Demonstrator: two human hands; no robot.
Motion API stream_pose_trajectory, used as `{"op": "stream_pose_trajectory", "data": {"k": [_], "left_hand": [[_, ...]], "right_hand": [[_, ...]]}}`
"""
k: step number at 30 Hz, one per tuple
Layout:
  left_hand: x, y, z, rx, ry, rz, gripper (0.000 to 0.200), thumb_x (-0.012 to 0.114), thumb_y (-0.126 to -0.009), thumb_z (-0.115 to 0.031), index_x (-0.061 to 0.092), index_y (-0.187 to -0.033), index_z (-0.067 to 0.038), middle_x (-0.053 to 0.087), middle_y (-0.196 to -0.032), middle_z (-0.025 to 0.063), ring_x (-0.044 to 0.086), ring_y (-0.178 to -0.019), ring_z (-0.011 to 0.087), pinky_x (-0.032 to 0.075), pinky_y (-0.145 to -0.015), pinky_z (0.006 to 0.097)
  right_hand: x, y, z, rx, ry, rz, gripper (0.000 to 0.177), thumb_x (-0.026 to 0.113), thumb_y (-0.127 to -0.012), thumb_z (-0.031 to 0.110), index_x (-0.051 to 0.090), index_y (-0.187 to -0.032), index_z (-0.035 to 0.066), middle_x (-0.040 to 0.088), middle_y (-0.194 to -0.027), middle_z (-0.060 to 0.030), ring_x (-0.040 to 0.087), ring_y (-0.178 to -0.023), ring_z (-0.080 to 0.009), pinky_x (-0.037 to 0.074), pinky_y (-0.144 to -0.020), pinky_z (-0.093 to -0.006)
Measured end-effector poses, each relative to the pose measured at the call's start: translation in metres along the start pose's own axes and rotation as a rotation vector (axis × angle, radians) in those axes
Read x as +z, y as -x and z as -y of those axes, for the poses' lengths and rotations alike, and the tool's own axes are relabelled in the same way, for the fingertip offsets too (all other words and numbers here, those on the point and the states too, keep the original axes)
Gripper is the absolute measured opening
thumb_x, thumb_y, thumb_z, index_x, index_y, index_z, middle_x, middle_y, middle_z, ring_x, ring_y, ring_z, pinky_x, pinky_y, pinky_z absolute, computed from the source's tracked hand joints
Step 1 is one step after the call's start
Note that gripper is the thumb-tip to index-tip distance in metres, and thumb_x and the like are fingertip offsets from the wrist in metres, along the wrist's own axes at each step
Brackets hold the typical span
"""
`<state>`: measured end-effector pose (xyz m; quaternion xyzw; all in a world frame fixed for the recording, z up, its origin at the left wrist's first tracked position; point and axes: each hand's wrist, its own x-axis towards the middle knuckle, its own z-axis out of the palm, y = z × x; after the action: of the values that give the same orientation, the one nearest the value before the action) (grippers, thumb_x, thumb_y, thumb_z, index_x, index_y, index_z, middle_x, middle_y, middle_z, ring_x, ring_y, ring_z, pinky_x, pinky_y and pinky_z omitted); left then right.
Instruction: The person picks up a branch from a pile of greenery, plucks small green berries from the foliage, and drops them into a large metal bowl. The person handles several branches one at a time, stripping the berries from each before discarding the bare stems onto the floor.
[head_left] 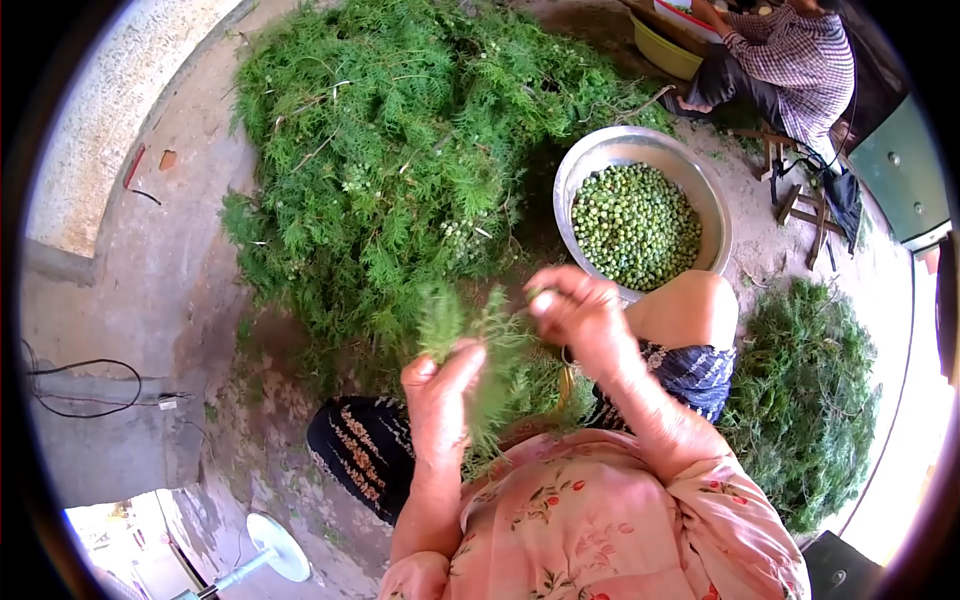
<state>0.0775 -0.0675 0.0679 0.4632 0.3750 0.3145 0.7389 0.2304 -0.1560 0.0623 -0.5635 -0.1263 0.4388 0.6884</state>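
My left hand [443, 392] is closed around a feathery green sprig [440, 322], which is blurred by motion. To its right, my right hand [580, 310] is raised with thumb and fingers pinched together. A small green bit, like one of the berries, shows at its fingertips. Just beyond that hand stands a wide metal basin [715, 225], partly filled with round green berries [635, 220]. In front of both hands spreads a large heap of leafy green branches [400, 150]. More loose greenery hangs below and between the hands.
A second pile of green branches [805, 400] lies on the right. At upper right a person in a checked shirt [795, 65] sits near a yellow-green tub [665, 50]. A small wooden stool [805, 215], a black cable [140, 385] and a pedestal fan [278, 548] are around.
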Motion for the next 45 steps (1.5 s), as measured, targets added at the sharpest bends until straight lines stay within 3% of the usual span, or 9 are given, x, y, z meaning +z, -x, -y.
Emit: {"op": "stream_pose_trajectory", "data": {"k": [6, 10, 14, 16, 23, 30, 35, 38, 45], "left_hand": [[-0.037, -0.02, -0.027, -0.099, 0.211, -0.022, 0.012, 0.063, -0.075, -0.005, 0.062, -0.086, 0.0, 0.056, -0.057, 0.0042, 0.05, -0.044, 0.0095, 0.037, -0.036, 0.0222], [-0.053, -0.027, -0.047, -0.049, 0.291, 0.052, 0.013, 0.058, -0.08, -0.009, 0.058, -0.089, 0.0, 0.048, -0.054, -0.0008, 0.04, -0.04, 0.0074, 0.031, -0.036, 0.0213], [-0.071, -0.029, -0.064, -0.011, 0.443, 0.229, 0.013, 0.051, -0.085, -0.008, 0.058, -0.093, 0.001, 0.044, -0.055, -0.0016, 0.037, -0.041, 0.006, 0.028, -0.037, 0.02], [-0.069, -0.024, -0.07, 0.043, 0.426, 0.195, 0.014, 0.049, -0.086, -0.008, 0.057, -0.095, 0.0, 0.042, -0.054, -0.0021, 0.035, -0.041, 0.0056, 0.027, -0.037, 0.019], [-0.059, -0.017, -0.075, 0.009, 0.499, 0.325, 0.02, 0.04, -0.092, -0.015, 0.053, -0.092, 0.001, 0.046, -0.051, -0.0012, 0.037, -0.034, 0.008, 0.027, -0.033, 0.0209], [-0.037, -0.003, -0.083, 0.02, 0.386, 0.293, 0.019, 0.042, -0.091, -0.015, 0.052, -0.092, 0.002, 0.043, -0.051, -0.0021, 0.034, -0.033, 0.0062, 0.026, -0.032, 0.0199], [-0.032, -0.001, -0.085, 0.022, 0.301, 0.16, 0.019, 0.046, -0.089, -0.015, 0.055, -0.091, 0.002, 0.039, -0.05, -0.0024, 0.03, -0.036, 0.0058, 0.026, -0.034, 0.0191], [-0.016, -0.01, -0.077, 0.281, 0.001, -0.506, 0.01, 0.059, -0.082, -0.009, 0.058, -0.089, -0.002, 0.059, -0.066, 0.0043, 0.052, -0.052, 0.0094, 0.036, -0.043, 0.0191], [-0.023, -0.019, -0.051, 0.17, -0.454, 0.026, 0.03, 0.071, -0.072, -0.007, 0.057, -0.099, -0.004, 0.061, -0.081, 0.0012, 0.05, -0.056, 0.0034, 0.037, -0.044, 0.0159]], "right_hand": [[-0.098, -0.06, 0.015, -0.313, 0.455, -0.329, 0.023, 0.057, -0.079, 0.003, 0.059, -0.102, 0.002, 0.059, -0.072, -0.0047, 0.05, -0.053, -0.0079, 0.044, -0.051, -0.0211], [-0.172, -0.083, 0.022, -0.531, 0.945, -0.638, 0.038, 0.057, -0.078, 0.008, 0.053, -0.115, 0.001, 0.06, -0.101, -0.0153, 0.059, -0.082, -0.0202, 0.047, -0.073, -0.0283], [-0.208, -0.087, 0.029, -0.433, 0.74, -0.769, 0.04, 0.058, -0.079, 0.013, 0.052, -0.115, -0.002, 0.058, -0.108, -0.0169, 0.054, -0.099, -0.0229, 0.04, -0.085, -0.0291], [-0.181, -0.072, 0.04, -0.46, 0.638, -0.745, 0.036, 0.057, -0.08, 0.012, 0.054, -0.113, -0.003, 0.061, -0.101, -0.0141, 0.057, -0.089, -0.0187, 0.043, -0.079, -0.0274], [-0.039, -0.055, 0.004, -0.138, 0.463, 0.074, 0.025, 0.055, -0.082, 0.007, 0.059, -0.107, 0.004, 0.064, -0.078, -0.0081, 0.059, -0.063, -0.0102, 0.048, -0.056, -0.0238], [0.059, -0.062, -0.026, 0.022, 0.208, 0.609, 0.051, 0.053, -0.084, 0.001, 0.038, -0.131, 0.013, 0.055, -0.111, -0.0096, 0.058, -0.074, -0.0108, 0.049, -0.058, -0.0222], [0.064, -0.062, -0.031, 0.031, 0.061, 0.517, 0.019, 0.06, -0.082, 0.008, 0.06, -0.099, 0.001, 0.063, -0.076, -0.0025, 0.056, -0.06, -0.0077, 0.046, -0.054, -0.0205], [0.052, -0.05, -0.016, -0.128, 0.155, 0.419, 0.016, 0.059, -0.082, 0.008, 0.061, -0.097, 0.001, 0.062, -0.073, -0.0017, 0.054, -0.059, -0.0069, 0.045, -0.055, -0.0199], [0.059, -0.032, 0.011, -0.698, 0.54, 0.385, 0.015, 0.066, -0.075, 0.009, 0.063, -0.087, 0.002, 0.059, -0.075, -0.0095, 0.059, -0.068, -0.019, 0.047, -0.062, -0.0288]]}}
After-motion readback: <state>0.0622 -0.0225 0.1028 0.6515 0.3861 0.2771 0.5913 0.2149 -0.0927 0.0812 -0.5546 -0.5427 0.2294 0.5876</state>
